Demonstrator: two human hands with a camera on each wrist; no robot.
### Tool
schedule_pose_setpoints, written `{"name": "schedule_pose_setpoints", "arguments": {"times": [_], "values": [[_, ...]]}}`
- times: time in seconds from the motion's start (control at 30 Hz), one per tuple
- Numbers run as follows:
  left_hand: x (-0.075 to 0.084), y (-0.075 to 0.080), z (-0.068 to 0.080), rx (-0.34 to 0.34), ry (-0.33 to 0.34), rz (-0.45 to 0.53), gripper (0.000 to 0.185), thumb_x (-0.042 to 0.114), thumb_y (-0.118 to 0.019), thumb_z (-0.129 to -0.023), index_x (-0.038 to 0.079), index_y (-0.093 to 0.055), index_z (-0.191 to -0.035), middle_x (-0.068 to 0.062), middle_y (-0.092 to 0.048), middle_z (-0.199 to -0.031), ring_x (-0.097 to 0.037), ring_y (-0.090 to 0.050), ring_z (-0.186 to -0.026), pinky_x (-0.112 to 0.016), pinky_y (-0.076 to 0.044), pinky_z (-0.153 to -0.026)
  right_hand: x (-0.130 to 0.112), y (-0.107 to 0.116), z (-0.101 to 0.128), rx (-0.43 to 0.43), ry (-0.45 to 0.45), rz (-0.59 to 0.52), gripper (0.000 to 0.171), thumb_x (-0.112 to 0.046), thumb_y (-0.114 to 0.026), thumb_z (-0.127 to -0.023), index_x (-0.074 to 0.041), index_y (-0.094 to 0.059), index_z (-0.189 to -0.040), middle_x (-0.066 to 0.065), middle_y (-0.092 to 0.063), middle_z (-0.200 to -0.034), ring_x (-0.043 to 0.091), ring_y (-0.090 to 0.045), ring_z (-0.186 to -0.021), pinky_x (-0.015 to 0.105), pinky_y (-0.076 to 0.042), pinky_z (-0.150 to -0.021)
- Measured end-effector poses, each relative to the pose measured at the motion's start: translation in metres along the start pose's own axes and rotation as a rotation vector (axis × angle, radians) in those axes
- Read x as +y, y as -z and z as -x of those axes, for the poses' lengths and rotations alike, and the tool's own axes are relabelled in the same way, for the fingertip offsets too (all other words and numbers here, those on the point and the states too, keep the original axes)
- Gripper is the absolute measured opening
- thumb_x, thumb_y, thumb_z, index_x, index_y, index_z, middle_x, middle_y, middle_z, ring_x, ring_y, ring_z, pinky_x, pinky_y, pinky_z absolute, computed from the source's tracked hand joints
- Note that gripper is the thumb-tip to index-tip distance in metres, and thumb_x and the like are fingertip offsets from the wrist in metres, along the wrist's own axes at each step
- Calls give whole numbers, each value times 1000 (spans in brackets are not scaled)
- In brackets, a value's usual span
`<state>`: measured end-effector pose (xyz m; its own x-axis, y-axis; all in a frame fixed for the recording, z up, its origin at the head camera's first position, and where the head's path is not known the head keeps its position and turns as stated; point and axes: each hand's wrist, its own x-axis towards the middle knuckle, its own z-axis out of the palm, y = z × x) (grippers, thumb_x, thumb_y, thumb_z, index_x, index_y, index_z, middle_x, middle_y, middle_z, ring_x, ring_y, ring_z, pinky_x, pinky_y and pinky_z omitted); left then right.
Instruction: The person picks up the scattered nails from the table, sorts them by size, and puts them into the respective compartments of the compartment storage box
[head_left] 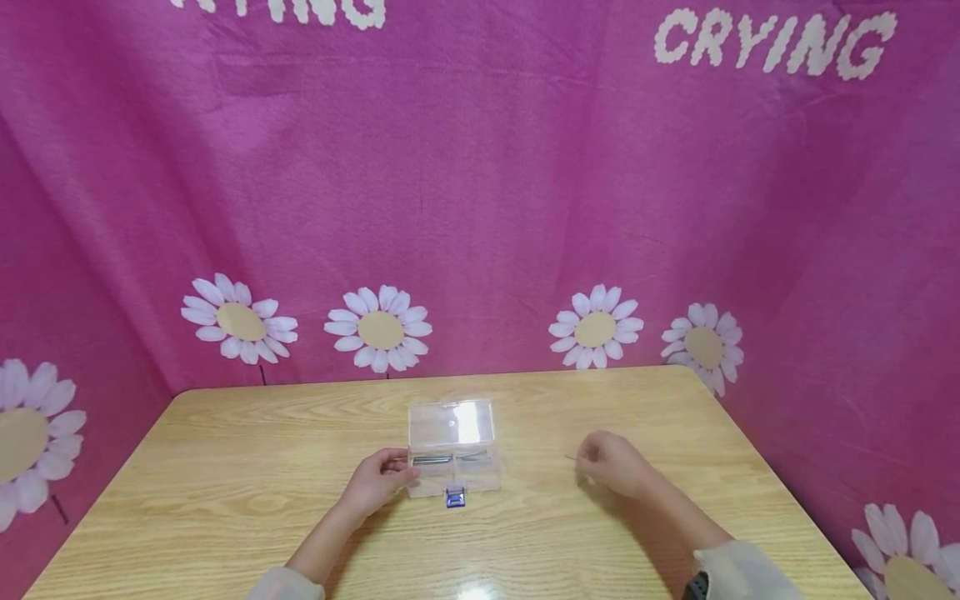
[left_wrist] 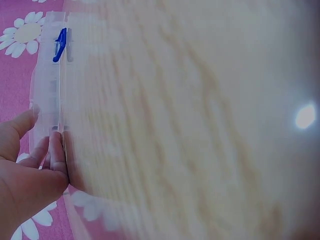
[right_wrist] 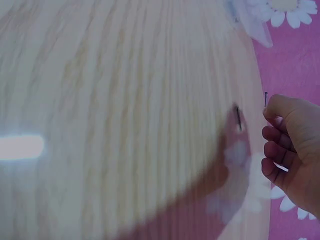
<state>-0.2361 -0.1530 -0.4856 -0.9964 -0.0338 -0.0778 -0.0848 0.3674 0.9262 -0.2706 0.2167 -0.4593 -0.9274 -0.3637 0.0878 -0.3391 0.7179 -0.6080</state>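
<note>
A clear plastic box [head_left: 480, 482] lies on the table with its lid [head_left: 431, 427] raised at the back and a blue latch [head_left: 455, 498] hanging at the front. Thin metal nails [head_left: 432, 460] lie in its left compartment, and a few thin pieces [head_left: 472, 456] show in the right one. My left hand [head_left: 381, 482] holds the box by its left side, thumb toward the front. To the right of the box, above the table, my right hand [head_left: 617, 465] pinches a small nail [right_wrist: 266, 98] between thumb and index finger, its head end sticking out.
The wooden table [head_left: 262, 458] has a glossy top that mirrors my hand and the nail in the right wrist view. A pink curtain [head_left: 480, 208] with daisies and white lettering hangs behind the table and along its sides.
</note>
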Motion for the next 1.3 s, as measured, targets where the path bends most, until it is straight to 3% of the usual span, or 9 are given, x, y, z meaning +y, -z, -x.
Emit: {"name": "schedule_pose_setpoints", "arguments": {"times": [0.27,0.47,1.07,1.3], "values": [[1,2,1,-1,0,-6,43,13,-70,-82,-6,-58,-117,-12,-62,-94,-15,-54,-81,-23,-44,-66,-27,-13,-14,-50,51,-58,6,-7,-62,-80,-1,-62,-78,1,-54,-70,8,-48,-57,22,-43,-56],[1,1,1,-15,-2,16,42,11,-69,-82,-9,-56,-118,-14,-62,-95,-15,-55,-82,-22,-45,-67,-37,-26,-22,-64,77,-50,4,-8,-63,-81,-4,-63,-80,1,-57,-77,12,-49,-71,22,-43,-63],[2,2,1,-20,-3,5,42,12,-69,-83,-8,-56,-118,-14,-62,-96,-16,-55,-83,-25,-45,-69,-73,-49,-34,-183,93,-142,4,-6,-60,-82,-5,-62,-85,3,-59,-83,15,-53,-77,26,-48,-65],[0,1,0,-20,2,12,42,12,-69,-83,-7,-57,-118,-13,-62,-96,-15,-55,-82,-24,-45,-68,-81,-61,-38,-225,99,-168,8,-5,-58,-84,-6,-65,-81,4,-61,-76,13,-54,-63,26,-49,-57]]}}
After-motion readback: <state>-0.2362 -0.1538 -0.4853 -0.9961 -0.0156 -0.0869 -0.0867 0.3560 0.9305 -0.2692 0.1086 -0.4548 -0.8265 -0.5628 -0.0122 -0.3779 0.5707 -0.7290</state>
